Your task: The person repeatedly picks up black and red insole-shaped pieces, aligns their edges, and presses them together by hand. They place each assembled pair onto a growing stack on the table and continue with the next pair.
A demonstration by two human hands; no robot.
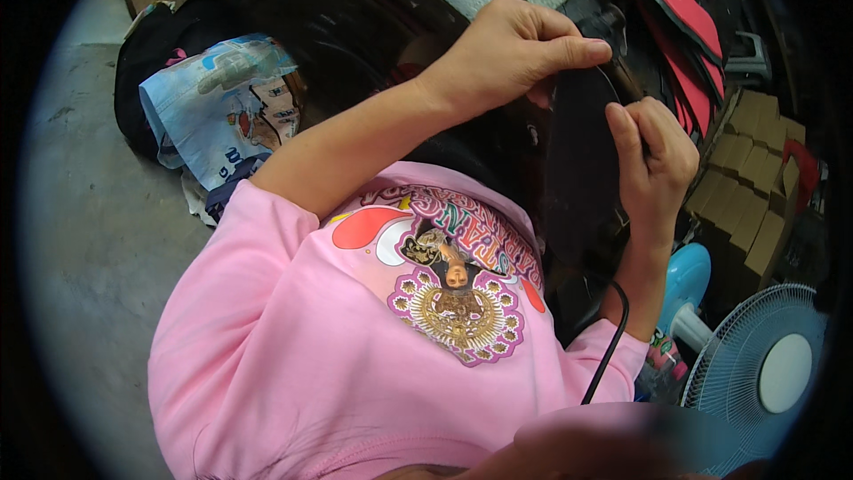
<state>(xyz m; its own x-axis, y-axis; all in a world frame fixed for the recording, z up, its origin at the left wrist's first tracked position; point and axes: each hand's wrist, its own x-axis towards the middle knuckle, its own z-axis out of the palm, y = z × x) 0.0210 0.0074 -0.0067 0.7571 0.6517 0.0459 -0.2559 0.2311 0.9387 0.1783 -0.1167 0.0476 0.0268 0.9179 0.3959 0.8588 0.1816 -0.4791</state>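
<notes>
A flat, dark sole-shaped piece [579, 178] hangs upright in front of my chest, its rounded end at the top. My left hand [524, 49] pinches that upper end between thumb and fingers. On the piece's right edge, a little lower, my right hand [656, 156] grips with thumb and curled fingers. The piece's lower end blends into the dark background, so its outline there is hard to make out.
Red and black cut pieces [680, 36] lie stacked at the far right, beside stacked brown cardboard [742, 164]. A fan [786, 373] stands at the lower right. A black cable [615, 338] hangs by my right arm. At left is a blue printed bag [209, 98].
</notes>
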